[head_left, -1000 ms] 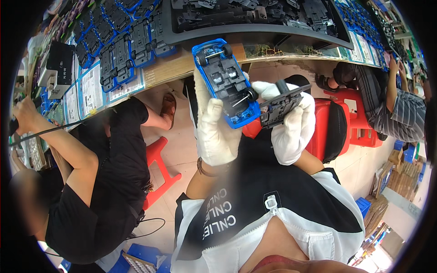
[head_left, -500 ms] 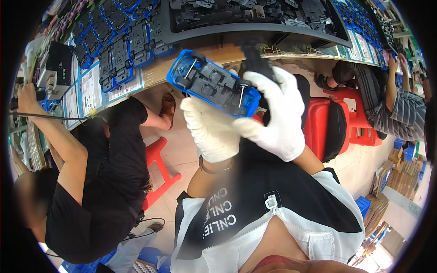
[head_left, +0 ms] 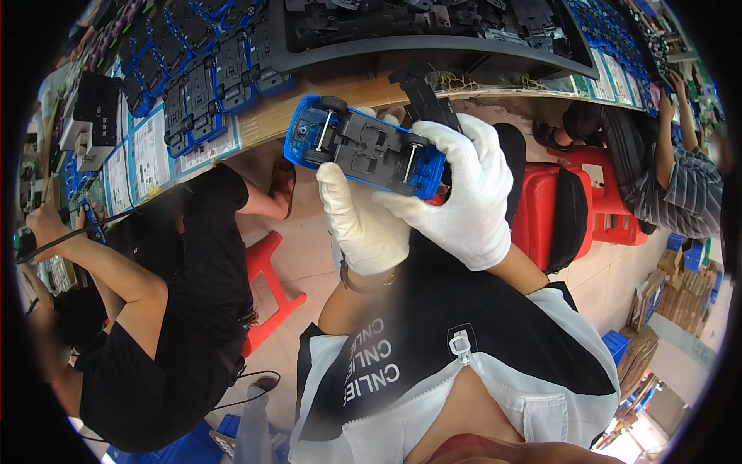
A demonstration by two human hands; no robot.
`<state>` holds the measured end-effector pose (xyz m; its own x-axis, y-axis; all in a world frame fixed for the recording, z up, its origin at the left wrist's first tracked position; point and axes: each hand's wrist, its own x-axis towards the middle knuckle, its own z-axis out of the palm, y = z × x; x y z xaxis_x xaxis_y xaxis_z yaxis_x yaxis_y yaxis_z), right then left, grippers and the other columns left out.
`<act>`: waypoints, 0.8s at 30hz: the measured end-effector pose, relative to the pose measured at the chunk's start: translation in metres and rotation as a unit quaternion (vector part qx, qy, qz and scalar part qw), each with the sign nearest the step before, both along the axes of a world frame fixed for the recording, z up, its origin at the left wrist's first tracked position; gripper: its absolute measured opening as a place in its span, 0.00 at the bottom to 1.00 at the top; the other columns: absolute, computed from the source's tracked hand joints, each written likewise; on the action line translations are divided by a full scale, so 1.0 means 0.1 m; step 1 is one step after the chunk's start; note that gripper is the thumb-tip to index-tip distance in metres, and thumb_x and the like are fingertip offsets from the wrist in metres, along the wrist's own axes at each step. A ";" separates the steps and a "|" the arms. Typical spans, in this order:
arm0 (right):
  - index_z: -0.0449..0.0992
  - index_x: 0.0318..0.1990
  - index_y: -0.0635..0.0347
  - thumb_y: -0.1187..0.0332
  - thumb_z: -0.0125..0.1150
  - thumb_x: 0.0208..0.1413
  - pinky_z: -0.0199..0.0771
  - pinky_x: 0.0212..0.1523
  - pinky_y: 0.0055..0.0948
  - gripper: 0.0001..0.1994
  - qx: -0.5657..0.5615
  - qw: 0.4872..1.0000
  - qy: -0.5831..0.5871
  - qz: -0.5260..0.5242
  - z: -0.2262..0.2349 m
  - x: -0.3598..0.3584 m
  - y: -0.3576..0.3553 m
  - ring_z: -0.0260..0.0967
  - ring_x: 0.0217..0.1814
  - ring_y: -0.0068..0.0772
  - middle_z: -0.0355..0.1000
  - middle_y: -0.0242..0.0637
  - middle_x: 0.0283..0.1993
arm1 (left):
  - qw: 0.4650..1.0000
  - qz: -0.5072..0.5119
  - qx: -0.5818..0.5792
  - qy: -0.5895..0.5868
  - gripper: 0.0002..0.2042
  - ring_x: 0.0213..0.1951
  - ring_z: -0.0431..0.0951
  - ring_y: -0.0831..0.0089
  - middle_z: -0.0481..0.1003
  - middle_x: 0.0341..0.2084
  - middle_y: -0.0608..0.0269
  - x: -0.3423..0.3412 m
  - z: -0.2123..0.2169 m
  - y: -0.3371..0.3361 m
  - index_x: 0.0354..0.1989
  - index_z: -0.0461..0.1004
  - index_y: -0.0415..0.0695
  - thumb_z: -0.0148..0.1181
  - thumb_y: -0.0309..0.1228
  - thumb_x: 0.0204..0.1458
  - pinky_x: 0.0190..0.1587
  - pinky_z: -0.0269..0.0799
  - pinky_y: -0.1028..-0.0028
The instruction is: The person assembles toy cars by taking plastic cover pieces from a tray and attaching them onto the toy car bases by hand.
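- Head view: a blue toy car (head_left: 369, 147) is held in the air, just short of the tabletop (head_left: 267, 126), its dark inner side up and two axles with black wheels showing.
- Left hand (head_left: 363, 223), in a white glove, is under and beside the toy car; its grip is closed on the body, thumb at the near edge, fingertips past the far edge.
- Right hand (head_left: 470, 197), also gloved in white, has its grip clamped on a black part (head_left: 421, 94) that juts past the fingers toward the tabletop. Its thumb and fingers also reach around the right end of the toy car; whether they press on it, I cannot tell.
- Beyond the hands, a black tray (head_left: 464, 51) holds a heap of loose dark pieces (head_left: 433, 23).
- Left of the tray, blue-and-black car bodies (head_left: 193, 100) lie in rows on the tabletop.
- A co-worker in black (head_left: 205, 263) sits to the left; red stools (head_left: 533, 213) stand to the right.
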<state>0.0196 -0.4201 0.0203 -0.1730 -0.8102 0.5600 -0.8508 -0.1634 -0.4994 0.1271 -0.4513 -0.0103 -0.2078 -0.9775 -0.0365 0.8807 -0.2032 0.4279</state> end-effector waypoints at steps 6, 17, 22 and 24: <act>0.74 0.52 0.54 0.54 0.81 0.25 0.72 0.44 0.36 0.40 -0.019 0.999 0.028 -0.024 0.01 0.03 -0.02 0.70 0.47 0.44 0.68 0.44 0.47 | 0.999 -0.026 0.018 0.020 0.34 0.60 0.67 0.62 0.66 0.58 0.57 0.03 0.03 0.02 0.66 0.57 0.44 0.52 0.54 0.59 0.62 0.67 0.58; 0.73 0.47 0.65 0.90 0.55 0.51 0.74 0.44 0.33 0.17 -0.148 0.983 -0.098 0.035 0.16 -0.17 0.05 0.73 0.43 0.41 0.73 0.43 0.44 | 0.990 -0.040 0.064 0.115 0.36 0.59 0.68 0.54 0.69 0.57 0.54 0.03 -0.10 -0.09 0.62 0.63 0.43 0.60 0.57 0.52 0.66 0.59 0.51; 0.69 0.60 0.60 0.68 0.76 0.40 0.72 0.43 0.28 0.35 0.042 0.988 -0.123 0.079 0.32 -0.18 0.12 0.68 0.41 0.34 0.73 0.40 0.44 | 0.997 0.006 0.080 0.000 0.39 0.51 0.73 0.60 0.73 0.50 0.57 -0.04 -0.05 -0.08 0.60 0.64 0.45 0.58 0.64 0.49 0.58 0.68 0.58; 0.71 0.59 0.59 0.62 0.80 0.32 0.73 0.43 0.29 0.40 0.080 0.990 -0.089 0.079 0.35 -0.13 0.11 0.68 0.40 0.34 0.74 0.37 0.42 | 0.992 -0.041 0.110 0.048 0.39 0.52 0.73 0.60 0.72 0.51 0.57 0.00 -0.08 -0.04 0.60 0.64 0.44 0.58 0.64 0.49 0.58 0.68 0.59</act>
<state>0.0062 -0.4092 0.0556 -0.1223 -0.9107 0.3947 -0.7167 -0.1940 -0.6698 0.1267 -0.4556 -0.0185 -0.2994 -0.9276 -0.2233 0.8917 -0.3553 0.2802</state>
